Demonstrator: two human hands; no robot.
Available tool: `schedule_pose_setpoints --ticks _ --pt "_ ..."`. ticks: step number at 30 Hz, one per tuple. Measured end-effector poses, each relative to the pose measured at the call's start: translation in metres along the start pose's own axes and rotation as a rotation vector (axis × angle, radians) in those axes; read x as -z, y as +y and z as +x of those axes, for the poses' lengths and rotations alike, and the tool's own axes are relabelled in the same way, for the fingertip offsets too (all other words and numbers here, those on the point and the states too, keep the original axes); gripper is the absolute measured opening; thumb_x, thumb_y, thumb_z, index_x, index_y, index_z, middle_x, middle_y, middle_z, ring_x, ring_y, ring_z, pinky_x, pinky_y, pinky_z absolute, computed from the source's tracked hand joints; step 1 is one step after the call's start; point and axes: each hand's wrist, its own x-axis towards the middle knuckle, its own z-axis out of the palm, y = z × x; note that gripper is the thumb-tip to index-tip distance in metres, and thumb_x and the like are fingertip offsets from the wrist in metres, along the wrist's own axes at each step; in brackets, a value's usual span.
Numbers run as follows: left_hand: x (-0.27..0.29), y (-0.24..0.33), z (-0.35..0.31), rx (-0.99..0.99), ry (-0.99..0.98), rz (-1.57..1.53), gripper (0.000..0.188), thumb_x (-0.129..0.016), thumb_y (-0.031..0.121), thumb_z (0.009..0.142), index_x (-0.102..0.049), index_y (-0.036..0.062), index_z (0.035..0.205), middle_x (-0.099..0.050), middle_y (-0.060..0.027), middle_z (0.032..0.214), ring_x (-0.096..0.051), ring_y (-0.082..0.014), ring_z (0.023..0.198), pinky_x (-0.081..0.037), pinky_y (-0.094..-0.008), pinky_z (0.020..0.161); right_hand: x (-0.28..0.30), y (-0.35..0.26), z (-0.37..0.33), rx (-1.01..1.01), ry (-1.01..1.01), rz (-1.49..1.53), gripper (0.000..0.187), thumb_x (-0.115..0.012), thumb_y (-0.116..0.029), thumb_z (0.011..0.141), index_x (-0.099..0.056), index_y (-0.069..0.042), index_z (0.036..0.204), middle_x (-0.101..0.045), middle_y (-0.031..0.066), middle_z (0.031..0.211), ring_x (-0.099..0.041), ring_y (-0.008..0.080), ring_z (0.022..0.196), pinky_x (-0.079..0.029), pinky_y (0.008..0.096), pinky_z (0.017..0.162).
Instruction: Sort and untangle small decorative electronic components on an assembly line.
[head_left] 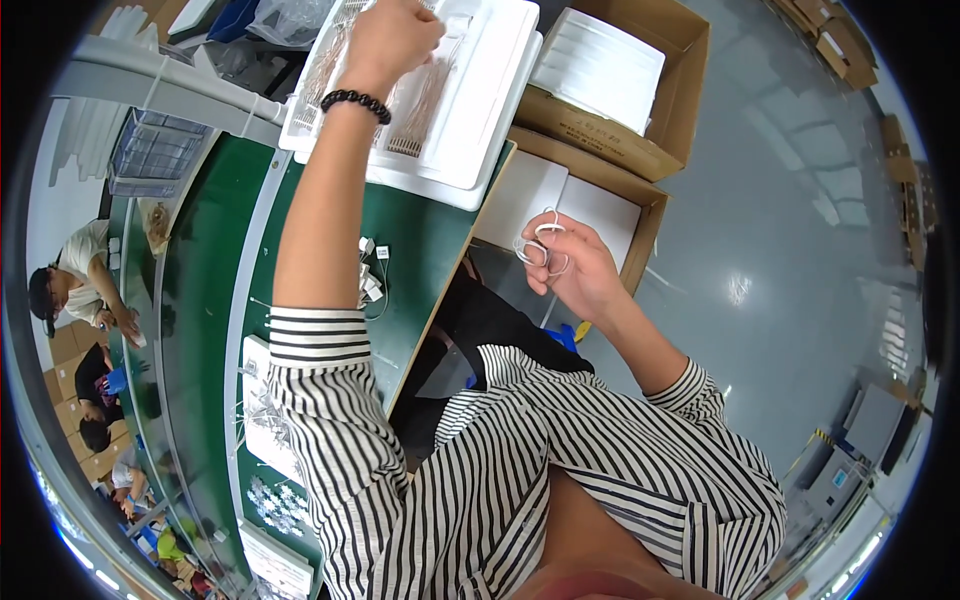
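Note:
My left hand, with a black bead bracelet at its wrist, reaches over a white plastic tray at the top. Its fingers are curled together, and whatever they pinch is hidden. Rows of thin copper-coloured wire pieces lie in the tray's compartments beside that hand. Further right, over an open cardboard box, my right hand is closed on a loosely coiled white cable, whose loops stick out past the thumb and fingers. Small white block-shaped pieces with a thin lead lie on the green table below my left forearm.
An open cardboard box holds stacked white trays; another box with white panels stands nearer. A metal rail crosses the left side. White parts lie at the lower left. Several people work beyond the green belt.

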Motion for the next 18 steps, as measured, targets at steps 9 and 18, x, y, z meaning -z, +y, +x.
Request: schedule_pose_setpoints --ticks 9,18 --pt "-0.008 -0.014 0.039 -0.448 0.265 0.405 0.024 -0.066 0.018 0.083 -0.076 -0.0027 0.083 -0.073 -0.0133 0.073 -0.068 -0.0268 0.063 -0.056 -0.0353 0.066 0.000 -0.001 -0.002 -0.010 0.020 -0.024 0.018 -0.045 -0.003 0.096 -0.059 0.000 0.107 -0.054 0.0071 0.076 -0.049 0.0157 0.064 -0.043 0.0300 0.057" --pt "0.006 0.011 -0.008 -0.457 0.370 0.158 0.018 -0.065 0.019 0.083 -0.073 0.0030 0.082 -0.070 -0.0099 0.070 -0.063 -0.0319 0.061 -0.052 -0.0390 0.061 0.008 -0.011 0.004 0.129 -0.048 0.093 0.016 -0.047 -0.007 0.093 -0.060 -0.002 0.103 -0.056 0.0073 0.079 -0.050 0.0167 0.068 -0.042 0.0300 0.059"
